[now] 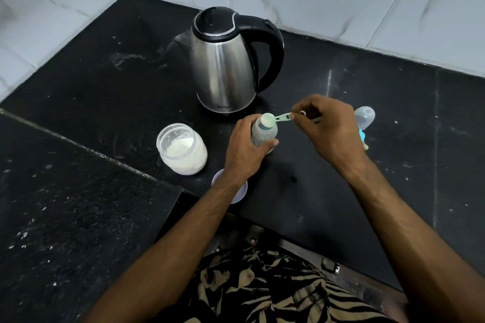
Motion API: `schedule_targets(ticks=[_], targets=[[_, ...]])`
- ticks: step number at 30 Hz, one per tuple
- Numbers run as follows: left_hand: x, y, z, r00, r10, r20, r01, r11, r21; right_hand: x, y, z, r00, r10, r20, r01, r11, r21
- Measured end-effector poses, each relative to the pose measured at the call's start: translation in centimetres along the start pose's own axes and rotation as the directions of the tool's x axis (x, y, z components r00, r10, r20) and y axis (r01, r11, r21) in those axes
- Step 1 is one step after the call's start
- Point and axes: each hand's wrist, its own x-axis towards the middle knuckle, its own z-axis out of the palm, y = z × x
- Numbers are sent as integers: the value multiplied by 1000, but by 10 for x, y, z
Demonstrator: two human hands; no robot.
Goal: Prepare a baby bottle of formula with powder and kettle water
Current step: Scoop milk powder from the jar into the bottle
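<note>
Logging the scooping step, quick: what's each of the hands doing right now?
Left hand: grips the clear plastic baby bottle.
Right hand: pinches the small green plastic scoop over the bottle's mouth.

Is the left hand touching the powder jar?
Apart. The head view shows bare black counter between the left hand, which grips the bottle, and the jar.

A black speckled stone worktop point(367, 191) is seen, set into a tiled corner. On it stand a steel electric kettle point(225, 65), an open jar of white powder point(182, 148), a white lid point(237, 191) and a bottle cap point(364, 117).
</note>
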Motion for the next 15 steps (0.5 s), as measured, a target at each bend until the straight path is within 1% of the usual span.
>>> schedule_targets(ticks=[3, 6, 8, 10, 15], targets=[[1, 0, -1, 1000, -14, 9, 14, 1000, -9, -3, -10, 2, 986, -157, 48, 163, 973, -160], [1, 1, -1, 1000, -23, 14, 24, 1000, -16, -7, -18, 5, 965, -227, 133, 254, 934, -250], [1, 1, -2, 1000, -24, 19, 24, 1000, -19, -9, -21, 9, 953, -228, 200, 281, 912, -297], [0, 1, -2, 999, -28, 24, 29, 999, -20, -10, -22, 12, 948, -213, 235, 279, 913, -298], [0, 1, -3, 999, -22, 30, 22, 1000, -19, -11, -21, 13, 956, -226, 189, 272, 923, -273]])
